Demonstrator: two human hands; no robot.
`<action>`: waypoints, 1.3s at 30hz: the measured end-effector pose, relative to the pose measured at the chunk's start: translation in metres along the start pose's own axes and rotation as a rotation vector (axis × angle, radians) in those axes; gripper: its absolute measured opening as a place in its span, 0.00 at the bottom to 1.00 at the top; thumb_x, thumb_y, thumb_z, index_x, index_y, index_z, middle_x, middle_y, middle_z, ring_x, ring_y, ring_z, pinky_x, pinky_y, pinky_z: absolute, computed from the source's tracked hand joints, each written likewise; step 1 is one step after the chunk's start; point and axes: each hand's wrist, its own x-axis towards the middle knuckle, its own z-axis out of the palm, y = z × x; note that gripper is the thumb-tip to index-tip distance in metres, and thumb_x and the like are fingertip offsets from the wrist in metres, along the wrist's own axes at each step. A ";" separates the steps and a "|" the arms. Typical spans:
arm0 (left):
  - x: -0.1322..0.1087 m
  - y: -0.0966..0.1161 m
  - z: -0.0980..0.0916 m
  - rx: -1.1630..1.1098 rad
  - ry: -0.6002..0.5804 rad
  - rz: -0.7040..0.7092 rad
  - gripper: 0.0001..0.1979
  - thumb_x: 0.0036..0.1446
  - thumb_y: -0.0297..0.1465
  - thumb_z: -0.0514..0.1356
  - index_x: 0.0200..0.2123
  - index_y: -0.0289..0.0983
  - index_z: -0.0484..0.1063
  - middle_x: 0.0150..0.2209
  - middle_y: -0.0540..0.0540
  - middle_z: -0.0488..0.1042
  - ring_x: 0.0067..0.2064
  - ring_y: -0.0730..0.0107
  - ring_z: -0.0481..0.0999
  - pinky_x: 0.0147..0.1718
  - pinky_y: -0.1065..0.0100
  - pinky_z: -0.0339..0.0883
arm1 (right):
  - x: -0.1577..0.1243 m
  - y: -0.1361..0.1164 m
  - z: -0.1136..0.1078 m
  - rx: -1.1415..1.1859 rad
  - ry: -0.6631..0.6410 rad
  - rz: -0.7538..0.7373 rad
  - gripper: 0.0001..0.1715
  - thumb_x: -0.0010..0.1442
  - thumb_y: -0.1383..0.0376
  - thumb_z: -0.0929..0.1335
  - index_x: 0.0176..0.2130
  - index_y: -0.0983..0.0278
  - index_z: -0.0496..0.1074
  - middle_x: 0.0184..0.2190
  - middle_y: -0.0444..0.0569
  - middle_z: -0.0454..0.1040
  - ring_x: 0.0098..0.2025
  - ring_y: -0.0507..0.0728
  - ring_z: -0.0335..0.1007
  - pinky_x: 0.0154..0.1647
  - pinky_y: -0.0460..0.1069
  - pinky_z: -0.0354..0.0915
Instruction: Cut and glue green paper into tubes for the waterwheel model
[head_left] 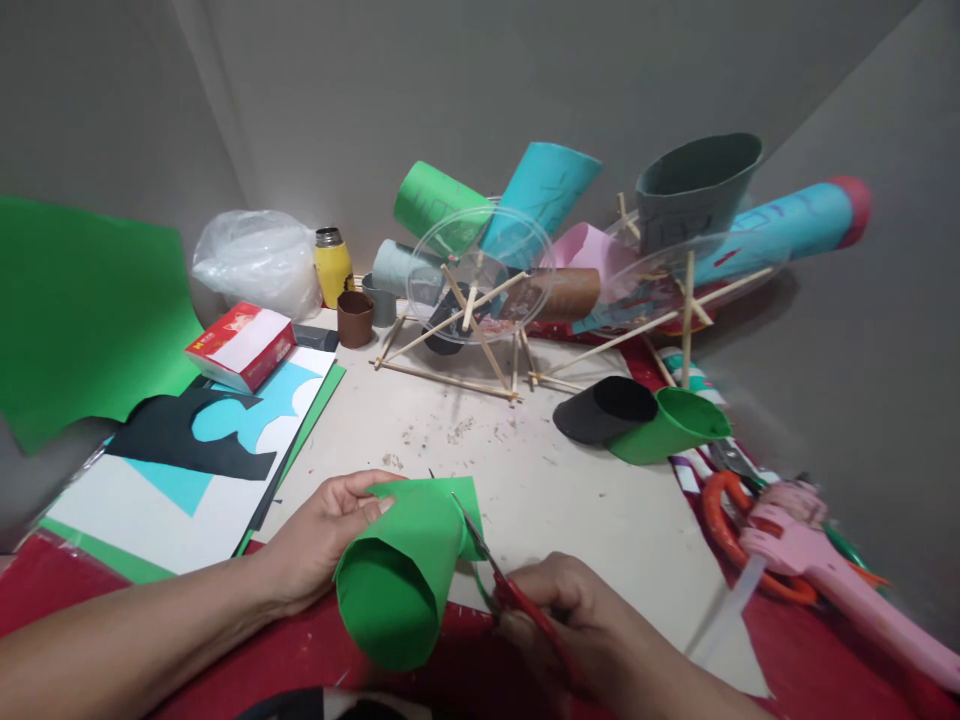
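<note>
My left hand grips the far left side of a rolled green foam-sheet tube, its open end facing me. In my right hand is a pair of red-handled scissors. Their blades lie at the tube's right side, near its far edge, with a narrow green strip hanging below. Beyond them, a black tube and another green tube lie on the pale board. The fingers of my right hand are partly hidden around the scissor handles.
Stick-framed wheels with clear discs and coloured tubes stand at the back. Foam sheets and a red box lie left. A yellow bottle stands by a plastic bag. A pink glue gun and orange-handled scissors lie right.
</note>
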 end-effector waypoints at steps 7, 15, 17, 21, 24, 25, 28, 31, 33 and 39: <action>0.002 0.002 0.001 0.008 0.019 0.044 0.19 0.48 0.39 0.73 0.40 0.34 0.79 0.34 0.44 0.81 0.30 0.71 0.77 0.31 0.73 0.66 | 0.001 -0.002 0.001 -0.017 0.005 0.033 0.37 0.61 0.40 0.67 0.17 0.62 0.57 0.11 0.38 0.57 0.15 0.45 0.49 0.15 0.43 0.43; 0.004 -0.002 -0.006 0.044 -0.034 0.068 0.12 0.54 0.38 0.70 0.36 0.36 0.77 0.27 0.50 0.78 0.25 0.77 0.74 0.27 0.76 0.64 | 0.000 -0.004 0.002 0.043 0.002 0.067 0.29 0.58 0.51 0.71 0.18 0.63 0.60 0.11 0.37 0.57 0.15 0.45 0.52 0.15 0.41 0.46; 0.003 -0.002 -0.006 0.059 -0.045 0.061 0.13 0.54 0.39 0.70 0.36 0.36 0.76 0.25 0.51 0.77 0.24 0.79 0.72 0.24 0.77 0.62 | 0.001 -0.004 0.003 0.046 0.003 0.072 0.29 0.58 0.51 0.72 0.18 0.63 0.60 0.11 0.37 0.56 0.15 0.45 0.53 0.15 0.41 0.46; 0.003 -0.004 -0.006 0.086 -0.043 0.041 0.15 0.54 0.41 0.70 0.36 0.35 0.75 0.24 0.50 0.76 0.23 0.79 0.71 0.23 0.78 0.60 | 0.001 -0.006 0.003 0.019 0.004 0.064 0.34 0.58 0.43 0.70 0.17 0.63 0.58 0.11 0.37 0.56 0.15 0.45 0.52 0.15 0.42 0.46; 0.003 -0.006 -0.008 0.104 -0.019 0.043 0.17 0.52 0.42 0.70 0.36 0.35 0.75 0.23 0.51 0.74 0.21 0.80 0.68 0.23 0.77 0.59 | 0.000 -0.007 0.002 0.014 -0.008 0.061 0.37 0.57 0.37 0.68 0.18 0.62 0.58 0.12 0.37 0.55 0.15 0.45 0.51 0.15 0.42 0.45; 0.003 -0.006 -0.008 0.107 -0.018 0.047 0.17 0.53 0.42 0.70 0.36 0.35 0.75 0.23 0.52 0.74 0.21 0.80 0.68 0.23 0.77 0.59 | 0.000 -0.006 0.002 0.016 -0.012 0.057 0.38 0.57 0.36 0.67 0.18 0.62 0.58 0.12 0.37 0.55 0.15 0.45 0.51 0.15 0.42 0.45; 0.002 -0.004 -0.008 0.094 -0.041 0.059 0.15 0.54 0.41 0.70 0.36 0.35 0.76 0.25 0.50 0.76 0.23 0.78 0.70 0.24 0.76 0.60 | -0.001 -0.006 0.001 0.011 -0.014 0.035 0.37 0.59 0.37 0.67 0.18 0.63 0.58 0.12 0.38 0.56 0.15 0.45 0.51 0.15 0.42 0.45; 0.003 -0.002 -0.006 0.065 -0.056 0.068 0.13 0.55 0.39 0.69 0.35 0.35 0.77 0.27 0.49 0.78 0.25 0.77 0.73 0.26 0.76 0.62 | 0.000 -0.005 0.000 0.001 -0.017 0.027 0.34 0.61 0.43 0.68 0.18 0.63 0.59 0.12 0.38 0.57 0.15 0.45 0.51 0.16 0.42 0.45; 0.003 -0.001 -0.005 0.054 -0.048 0.076 0.12 0.55 0.38 0.69 0.35 0.35 0.77 0.26 0.50 0.78 0.25 0.77 0.73 0.26 0.77 0.62 | 0.000 -0.004 0.000 0.005 -0.016 0.033 0.31 0.61 0.48 0.70 0.18 0.63 0.59 0.12 0.37 0.57 0.15 0.45 0.51 0.16 0.42 0.46; 0.002 0.000 -0.003 0.061 -0.044 0.073 0.13 0.54 0.39 0.70 0.35 0.35 0.77 0.25 0.50 0.78 0.24 0.78 0.73 0.24 0.77 0.61 | 0.001 -0.005 0.001 0.021 -0.018 0.046 0.25 0.60 0.56 0.69 0.19 0.63 0.60 0.13 0.37 0.57 0.16 0.46 0.52 0.16 0.42 0.46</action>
